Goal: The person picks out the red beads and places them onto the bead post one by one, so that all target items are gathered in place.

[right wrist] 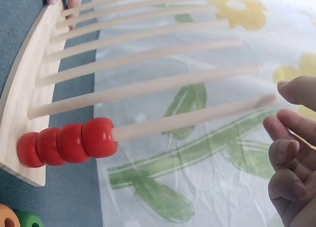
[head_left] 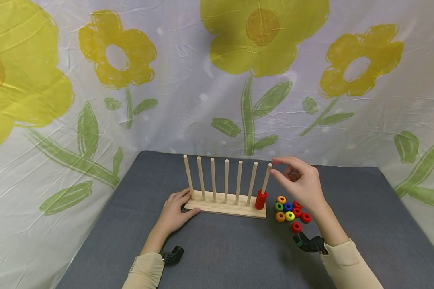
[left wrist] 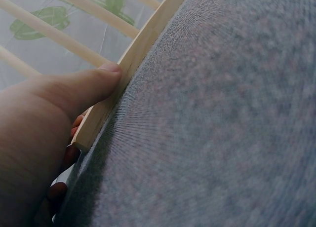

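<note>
A wooden peg rack (head_left: 217, 206) with several upright pegs stands on the table. My left hand (head_left: 175, 210) grips its left end, the thumb (left wrist: 101, 79) along the front edge and the other fingers round the back. Several red beads (right wrist: 74, 143) are stacked at the foot of the rightmost peg (right wrist: 197, 117). Beside that peg's tip is my right hand (head_left: 300, 180), thumb and forefinger apart with nothing between them and the other fingers loosely curled.
Right of the rack lies a group of loose beads, among them a blue bead (head_left: 287, 206), a yellow bead (head_left: 289, 219) and a green bead (head_left: 276, 208). One red bead (head_left: 296, 230) sits nearer the front. A flower-printed cloth (head_left: 188, 112) hangs behind the grey table (head_left: 220, 253).
</note>
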Motion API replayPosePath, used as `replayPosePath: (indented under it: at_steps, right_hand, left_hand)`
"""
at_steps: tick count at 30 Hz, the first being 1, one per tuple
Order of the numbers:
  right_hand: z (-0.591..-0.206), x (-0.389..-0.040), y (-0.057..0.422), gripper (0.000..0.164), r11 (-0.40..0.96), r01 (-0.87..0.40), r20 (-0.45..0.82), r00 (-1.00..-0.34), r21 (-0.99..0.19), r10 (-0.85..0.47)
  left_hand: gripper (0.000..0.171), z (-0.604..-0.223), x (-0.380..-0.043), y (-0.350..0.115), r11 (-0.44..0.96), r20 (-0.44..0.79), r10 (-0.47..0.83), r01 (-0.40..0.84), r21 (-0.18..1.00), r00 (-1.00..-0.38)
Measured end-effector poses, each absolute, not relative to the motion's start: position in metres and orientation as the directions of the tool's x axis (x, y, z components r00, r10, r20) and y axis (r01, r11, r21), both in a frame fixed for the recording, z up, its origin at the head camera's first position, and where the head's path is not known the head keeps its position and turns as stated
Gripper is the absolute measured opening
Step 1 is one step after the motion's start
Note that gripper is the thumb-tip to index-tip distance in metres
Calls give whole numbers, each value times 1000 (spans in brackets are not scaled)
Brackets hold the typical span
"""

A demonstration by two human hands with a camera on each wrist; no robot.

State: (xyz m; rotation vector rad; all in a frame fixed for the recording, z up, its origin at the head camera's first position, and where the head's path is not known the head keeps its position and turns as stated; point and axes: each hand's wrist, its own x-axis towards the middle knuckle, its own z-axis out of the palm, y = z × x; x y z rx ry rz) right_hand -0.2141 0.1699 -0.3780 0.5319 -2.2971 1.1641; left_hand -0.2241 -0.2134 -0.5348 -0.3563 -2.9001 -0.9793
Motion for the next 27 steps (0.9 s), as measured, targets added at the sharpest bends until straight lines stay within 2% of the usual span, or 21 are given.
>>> replayPosePath:
  at_steps: [27]
  right_hand:
    - [-422, -191, 203, 28, 592, -439, 532, -846, -676, -20]
  left_hand:
    - [73, -536, -225, -213, 774, 136, 203, 244, 585, -970]
